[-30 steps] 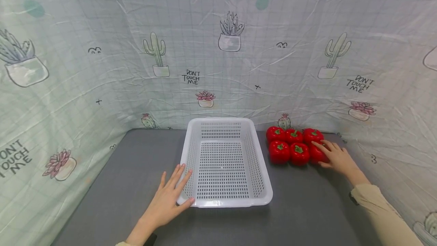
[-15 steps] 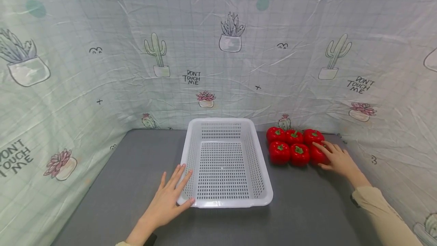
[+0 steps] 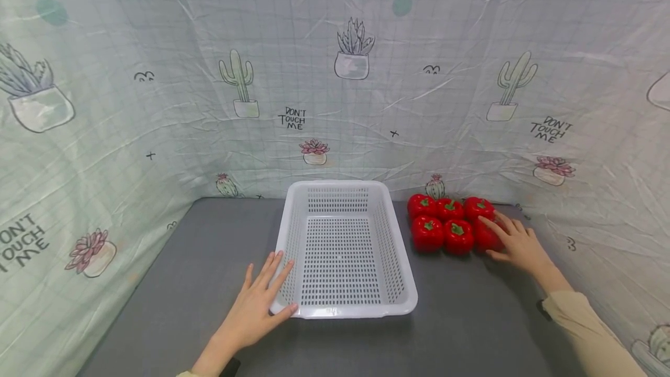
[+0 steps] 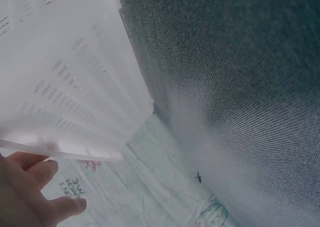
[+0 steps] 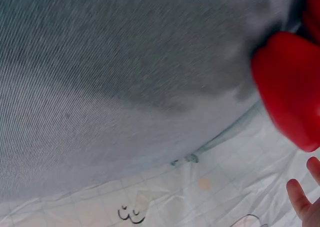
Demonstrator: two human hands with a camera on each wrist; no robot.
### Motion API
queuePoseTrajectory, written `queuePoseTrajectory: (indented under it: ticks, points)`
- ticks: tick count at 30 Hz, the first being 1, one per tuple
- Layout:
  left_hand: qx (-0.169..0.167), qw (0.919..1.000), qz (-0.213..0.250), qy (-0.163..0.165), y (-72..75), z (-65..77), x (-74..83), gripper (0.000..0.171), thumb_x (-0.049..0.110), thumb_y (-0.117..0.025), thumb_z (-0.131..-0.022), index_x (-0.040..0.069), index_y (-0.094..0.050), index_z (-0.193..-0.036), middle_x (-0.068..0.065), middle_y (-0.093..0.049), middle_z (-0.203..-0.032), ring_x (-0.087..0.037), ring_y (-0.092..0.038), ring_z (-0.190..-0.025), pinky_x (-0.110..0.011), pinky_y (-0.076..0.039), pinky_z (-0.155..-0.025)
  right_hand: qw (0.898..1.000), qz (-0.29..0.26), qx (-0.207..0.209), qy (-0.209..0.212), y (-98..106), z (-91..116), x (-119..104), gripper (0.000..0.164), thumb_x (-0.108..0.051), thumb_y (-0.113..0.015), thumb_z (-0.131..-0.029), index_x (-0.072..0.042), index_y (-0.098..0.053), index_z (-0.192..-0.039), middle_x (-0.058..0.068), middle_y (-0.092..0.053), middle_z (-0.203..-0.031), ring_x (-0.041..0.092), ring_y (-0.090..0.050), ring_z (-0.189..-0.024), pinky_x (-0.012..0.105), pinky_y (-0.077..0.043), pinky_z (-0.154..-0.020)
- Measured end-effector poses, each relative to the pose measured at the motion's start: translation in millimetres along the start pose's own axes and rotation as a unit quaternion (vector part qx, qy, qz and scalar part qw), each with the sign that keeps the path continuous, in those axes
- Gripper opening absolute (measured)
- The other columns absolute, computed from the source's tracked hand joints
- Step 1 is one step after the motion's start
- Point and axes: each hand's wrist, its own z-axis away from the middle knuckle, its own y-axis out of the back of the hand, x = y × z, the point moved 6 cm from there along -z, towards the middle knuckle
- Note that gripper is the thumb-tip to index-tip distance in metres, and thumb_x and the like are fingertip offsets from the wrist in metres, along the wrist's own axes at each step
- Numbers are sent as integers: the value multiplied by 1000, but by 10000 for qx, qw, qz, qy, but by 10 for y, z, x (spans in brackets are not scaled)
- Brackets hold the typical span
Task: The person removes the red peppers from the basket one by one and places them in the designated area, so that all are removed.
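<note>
In the head view a white perforated plastic basket [image 3: 280, 231] stands in the middle of the table. My left hand [image 3: 252, 310] rests on its near left rim, fingers spread and fairly straight. The left wrist view shows those fingers [image 4: 44, 173] beside the rim. At the right, several glossy red bell peppers with green stems sit in two rows. My right hand [image 3: 523, 249] is over the near right bell pepper [image 3: 485, 238], fingers loosely spread and partly covering it. In the right wrist view fingertips [image 5: 297, 193] show just apart from a red pepper [image 5: 290, 87].
The dark grey tabletop [image 3: 340, 348] runs under everything. Behind and at both sides hangs a pale sheet [image 3: 398, 98] printed with cacti. The other peppers, such as the near left one [image 3: 427, 234], touch or nearly touch one another to the right of the basket.
</note>
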Motion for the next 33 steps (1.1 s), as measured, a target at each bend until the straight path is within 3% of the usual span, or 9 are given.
queuePoseTrajectory:
  ticks: [7, 10, 19, 28, 33]
  points:
    - [-53, 9994, 354, -36, -9, 22, -12, 72, 39, -60, -81, 18, -27, -141, -11, -23, -148, -19, -7, -140, -30, 21, -106, 9986, 19, 519, 35, 168, -5, -229, 81, -24, -75, -59, -17, -39, -132, 17, -42, -128, 36, -43, -100, 47, -35, -62]
    - [-97, 9989, 468, -12, -2, 28, -28, 70, 36, -58, -82, 18, -25, -142, -11, -23, -148, -19, -6, -140, -28, 21, -106, 9982, -124, 593, 17, 214, -22, -358, 75, -23, -74, -62, -13, -42, -130, 18, -42, -129, 36, -43, -102, 46, -34, -63]
    - [-70, 9937, 1099, 217, 41, 8, -86, 64, 25, -58, -83, 20, -29, -140, -6, -27, -147, -30, -21, -136, -54, -5, -107, 9972, -560, 387, -295, 250, 3, -633, 70, -20, -73, -67, -11, -44, -130, 17, -41, -131, 36, -40, -108, 52, -33, -73]
    - [-67, 9898, 1365, 398, 160, -33, -254, 59, 27, -52, -88, 21, -26, -141, -3, -23, -148, -9, -2, -140, -61, -7, -104, 9931, -1075, 300, -357, 223, 104, -893, 67, -23, -74, -67, -11, -46, -127, 14, -42, -132, 34, -37, -112, 56, -31, -77]
    - [-28, 9897, 1341, 497, 273, -30, -413, 60, 28, -50, -89, 20, -24, -142, -6, -19, -149, -16, -1, -140, -61, -3, -104, 9919, -1171, 316, -386, 227, 120, -989, 66, -26, -72, -69, -13, -46, -128, 14, -42, -132, 34, -37, -115, 56, -30, -81]
